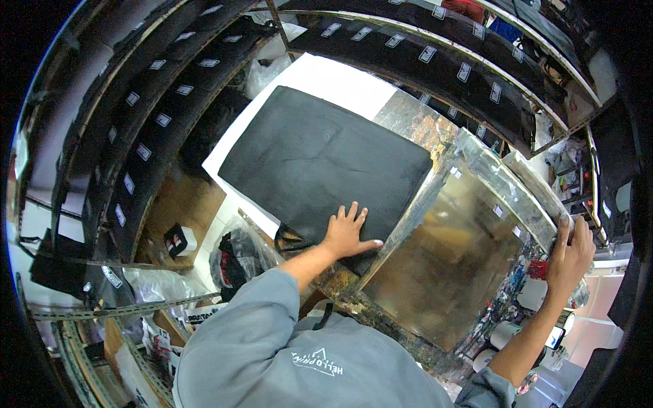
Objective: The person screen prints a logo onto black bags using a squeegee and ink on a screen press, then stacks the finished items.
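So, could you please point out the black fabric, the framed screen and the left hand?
Black fabric (326, 163): head view, flat middle.
Framed screen (449, 251): head view, brownish panel.
Left hand (346, 234): head view, back.

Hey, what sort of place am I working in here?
Probably a printing workshop, likely screen printing: there's a framed, brownish screen, a ledge beside it smeared with many colours, and a flat black piece under your left hand.

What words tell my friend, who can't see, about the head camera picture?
A person's left hand lies spread on a flat, black cloth-like piece over a white sheet; the right hand is near a framed brownish screen. Dark shelves stand beyond.
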The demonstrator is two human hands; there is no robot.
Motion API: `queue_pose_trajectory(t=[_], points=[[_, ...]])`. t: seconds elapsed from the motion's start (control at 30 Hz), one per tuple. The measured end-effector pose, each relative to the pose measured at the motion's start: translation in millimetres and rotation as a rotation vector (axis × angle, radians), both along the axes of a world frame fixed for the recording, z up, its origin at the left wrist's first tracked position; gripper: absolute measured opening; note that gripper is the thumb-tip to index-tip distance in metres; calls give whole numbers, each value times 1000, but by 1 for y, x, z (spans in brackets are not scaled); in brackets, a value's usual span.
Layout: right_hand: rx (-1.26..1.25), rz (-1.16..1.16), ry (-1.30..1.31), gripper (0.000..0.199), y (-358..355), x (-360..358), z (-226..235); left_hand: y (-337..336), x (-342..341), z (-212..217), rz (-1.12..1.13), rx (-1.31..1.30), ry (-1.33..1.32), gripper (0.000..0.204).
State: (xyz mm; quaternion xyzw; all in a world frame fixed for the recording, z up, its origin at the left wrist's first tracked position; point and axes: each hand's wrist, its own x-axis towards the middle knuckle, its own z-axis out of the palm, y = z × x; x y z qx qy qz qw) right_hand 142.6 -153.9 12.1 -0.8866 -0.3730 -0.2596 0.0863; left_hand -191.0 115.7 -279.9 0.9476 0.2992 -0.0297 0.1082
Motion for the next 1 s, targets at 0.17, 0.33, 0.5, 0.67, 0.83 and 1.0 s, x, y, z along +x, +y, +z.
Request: queue_pose_trajectory(t=[0.17,0.33,0.5,0.67,0.83,1.0], points=[[17,16,0,44,-4,11,-5,162,23,-23,366,101,-590,20],[5,0,93,48,-2,4,4,248,26,-63,437,57,-652,28],[64,7,18,51,-9,8,-7,244,35,-72,445,174,-573,38],[48,-36,110,52,-21,20,-8,245,51,-72,527,186,-527,27],[25,-59,73,51,-22,19,-7,254,59,-83,514,277,-537,21],[105,-12,120,50,-7,12,-10,272,35,-87,661,44,-787,23]])
